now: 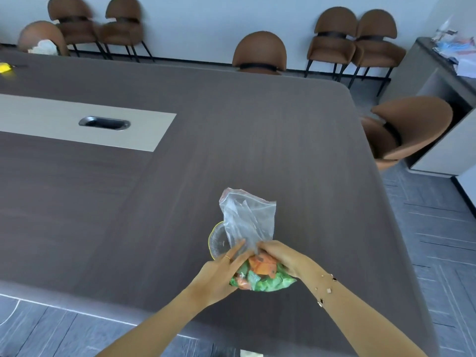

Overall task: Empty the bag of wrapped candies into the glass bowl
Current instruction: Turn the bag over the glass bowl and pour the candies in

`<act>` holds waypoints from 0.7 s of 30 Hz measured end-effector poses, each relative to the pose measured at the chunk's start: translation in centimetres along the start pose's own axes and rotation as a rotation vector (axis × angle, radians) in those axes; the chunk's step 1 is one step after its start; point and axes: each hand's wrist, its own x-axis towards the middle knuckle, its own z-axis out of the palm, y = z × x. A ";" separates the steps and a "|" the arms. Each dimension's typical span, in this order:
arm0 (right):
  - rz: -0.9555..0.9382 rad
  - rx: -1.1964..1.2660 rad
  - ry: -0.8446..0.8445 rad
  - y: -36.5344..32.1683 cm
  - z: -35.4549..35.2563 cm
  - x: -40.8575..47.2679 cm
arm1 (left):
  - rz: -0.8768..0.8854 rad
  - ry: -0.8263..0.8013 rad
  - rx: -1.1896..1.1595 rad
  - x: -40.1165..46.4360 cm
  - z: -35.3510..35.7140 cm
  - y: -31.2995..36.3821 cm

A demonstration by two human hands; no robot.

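the bag (pixel 248 217) is thin clear plastic, crinkled and shiny; the candies (pixel 260 275) inside wear glossy green and orange wrappers. the bowl (pixel 216 242) is clear glass with a yellowish rim. the table (pixel 257 140) looks like matt dark wood grain, smooth

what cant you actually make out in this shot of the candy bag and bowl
Head view only:
- Glass bowl: mostly hidden behind the bag and left hand; whether it holds anything is unclear.
- Bag mouth: crumpled and blurred, open or sealed unclear.
- Candies: count unclear, partly covered by the right hand.
- Yellow object: cut off by the left edge.
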 end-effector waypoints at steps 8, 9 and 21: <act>0.266 0.048 -0.055 1.0 2.2 1.5 | -0.072 -0.050 -0.064 -2.2 -0.7 -1.8; 0.273 0.062 -0.063 1.2 2.3 1.4 | -0.075 -0.058 -0.076 -2.3 -0.7 -1.9; 0.235 -0.107 -0.060 1.3 3.9 -1.5 | -0.174 -0.131 -0.222 -2.1 -2.1 -2.1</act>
